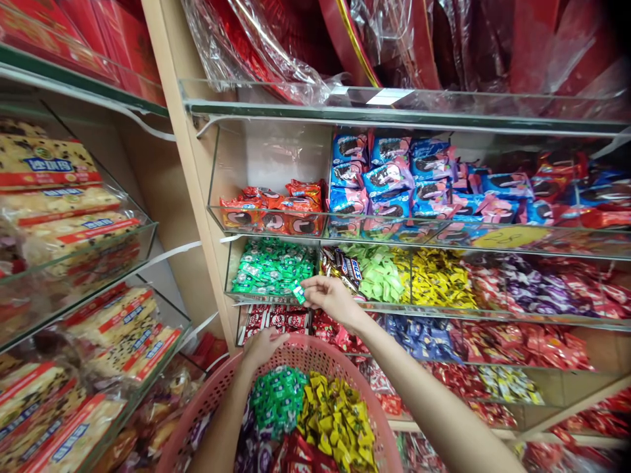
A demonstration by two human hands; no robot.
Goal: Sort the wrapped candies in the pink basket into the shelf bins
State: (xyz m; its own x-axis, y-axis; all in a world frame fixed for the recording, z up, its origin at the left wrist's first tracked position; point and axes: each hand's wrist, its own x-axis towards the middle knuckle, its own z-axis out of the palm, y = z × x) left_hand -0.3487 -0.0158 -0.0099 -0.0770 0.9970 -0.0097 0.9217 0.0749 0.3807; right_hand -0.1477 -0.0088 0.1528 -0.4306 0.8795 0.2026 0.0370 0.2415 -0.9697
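Note:
My right hand (328,299) pinches a small green-and-white candy packet (299,292) between thumb and fingers. It is at the front edge of a clear shelf bin (231,266) heaped with matching green packets (271,263). Below, my left hand (263,347) is closed over the far rim of a pink perforated plastic basket (320,348); its fingertips are partly hidden. Inside the basket lie green packets (280,394), yellow-wrapped candies (338,420), purple-wrapped candies (254,447) and red packets (305,456). My left forearm crosses over the basket's left side.
Dark chocolate bars (342,266), pale green candies (379,272) and yellow candies (438,276) fill bins to the right. Blue snack packs (389,177) sit one shelf above, behind a glass lip. A wooden upright (185,151) separates the left shelves of wrapped pastries (54,164).

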